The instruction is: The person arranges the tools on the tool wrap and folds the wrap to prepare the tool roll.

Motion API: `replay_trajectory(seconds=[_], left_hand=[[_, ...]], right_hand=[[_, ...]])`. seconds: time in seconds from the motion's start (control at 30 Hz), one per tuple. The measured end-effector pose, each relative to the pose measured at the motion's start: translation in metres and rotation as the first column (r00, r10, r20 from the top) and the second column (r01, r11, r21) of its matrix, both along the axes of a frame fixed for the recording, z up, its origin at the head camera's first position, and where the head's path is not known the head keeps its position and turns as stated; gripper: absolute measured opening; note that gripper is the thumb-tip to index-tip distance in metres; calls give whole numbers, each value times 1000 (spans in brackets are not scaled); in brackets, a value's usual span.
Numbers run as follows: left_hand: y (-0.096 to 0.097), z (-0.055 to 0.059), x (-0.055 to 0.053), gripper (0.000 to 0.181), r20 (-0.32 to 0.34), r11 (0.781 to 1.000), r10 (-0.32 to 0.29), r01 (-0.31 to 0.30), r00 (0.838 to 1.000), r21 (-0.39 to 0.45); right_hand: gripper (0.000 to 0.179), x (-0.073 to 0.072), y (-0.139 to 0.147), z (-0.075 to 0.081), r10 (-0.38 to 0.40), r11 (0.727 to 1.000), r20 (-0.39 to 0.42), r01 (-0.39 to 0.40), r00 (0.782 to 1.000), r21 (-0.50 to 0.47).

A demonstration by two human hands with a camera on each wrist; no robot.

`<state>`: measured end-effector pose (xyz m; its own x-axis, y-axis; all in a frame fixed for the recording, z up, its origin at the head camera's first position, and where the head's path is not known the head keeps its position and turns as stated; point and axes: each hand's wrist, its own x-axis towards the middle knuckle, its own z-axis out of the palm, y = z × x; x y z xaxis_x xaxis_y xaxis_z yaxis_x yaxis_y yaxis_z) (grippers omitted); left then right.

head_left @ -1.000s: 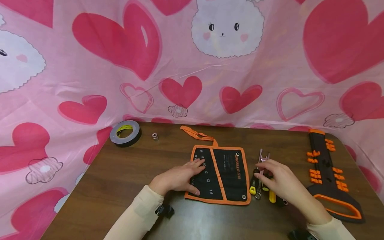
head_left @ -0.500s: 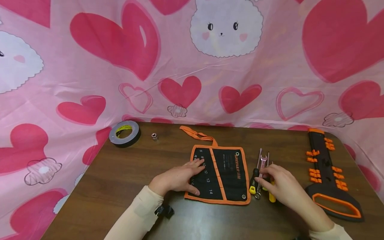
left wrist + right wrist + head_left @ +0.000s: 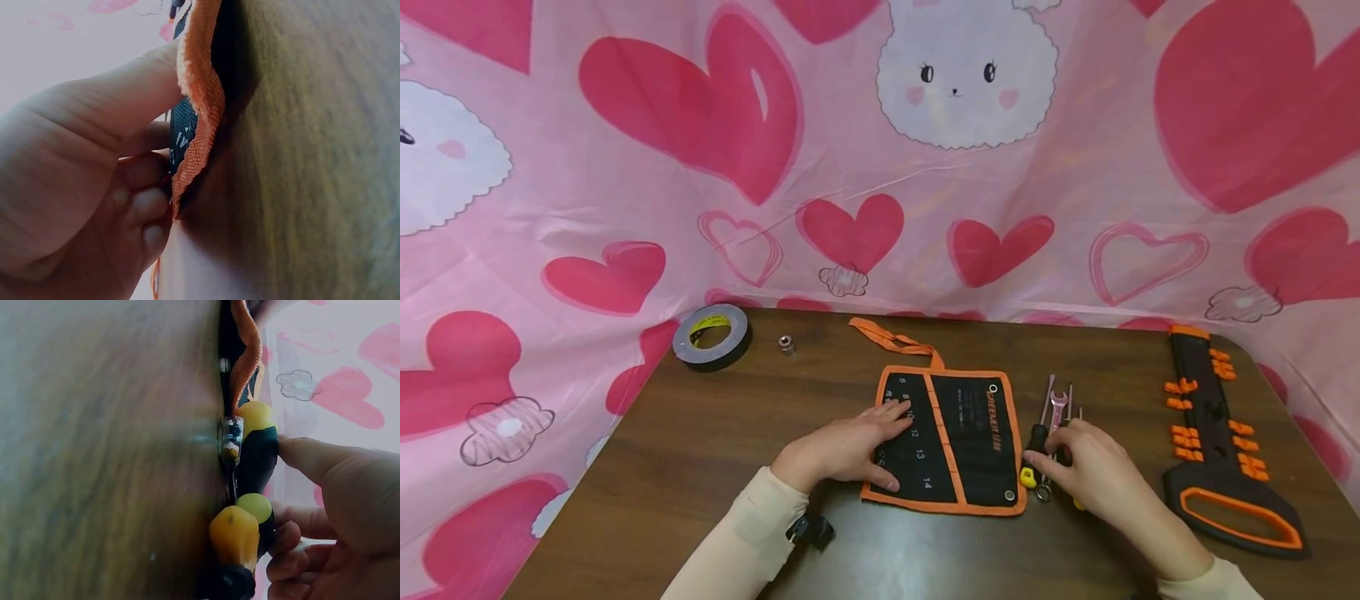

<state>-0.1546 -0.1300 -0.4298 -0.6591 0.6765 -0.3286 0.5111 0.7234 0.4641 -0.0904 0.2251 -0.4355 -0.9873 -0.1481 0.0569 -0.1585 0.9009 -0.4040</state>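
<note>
My left hand rests with spread fingers on a black tool pouch edged in orange and printed with numbers. In the left wrist view the thumb lies along the pouch's raised orange edge. Right of the pouch, my right hand is over a small group of tools. Its thumb touches the black handle of a yellow-ended screwdriver, and its bent fingers are close to a neighbouring handle; I cannot tell whether they pinch the screwdriver. A wrench lies beside it, and another yellow-ended handle shows in the right wrist view.
A roll of tape and a small metal socket lie at the back left. A black holder with orange clips lies at the right. An orange strap trails behind the pouch. Patterned pink cloth hangs behind the table.
My right hand has come down and left, its thumb reaching the screwdriver's handle, which has shifted slightly left. More of the wrench now shows. My left hand has stayed on the pouch.
</note>
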Motion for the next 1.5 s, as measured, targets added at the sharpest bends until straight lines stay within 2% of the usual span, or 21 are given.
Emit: replay_trajectory(seconds=[0.4, 0.7, 0.87, 0.97, 1.23, 1.5], left_hand=[[-1, -3, 0, 95, 8, 1000, 3, -3, 1000, 5], [-1, -3, -2, 96, 5, 1000, -1, 1, 1000, 11], [0, -4, -2, 96, 6, 1000, 1, -2, 1000, 6], [1, -4, -3, 96, 4, 1000, 1, -1, 1000, -4], [0, -4, -2, 96, -8, 1000, -6, 6, 1000, -23], [0, -2, -2, 96, -22, 1000, -13, 12, 1000, -19]], right_hand=[[40, -10, -5, 2, -20, 1000, 81, 19, 996, 11], [46, -14, -4, 1, -70, 997, 141, 75, 987, -27], [38, -17, -2, -7, -87, 995, 123, 93, 989, -41], [36, -18, -2, -8, -95, 994, 140, 103, 986, -49], [39, -17, -7, 4, -103, 993, 183, 112, 978, -41], [32, -18, 4, 16, -162, 983, 194, 177, 967, -59]])
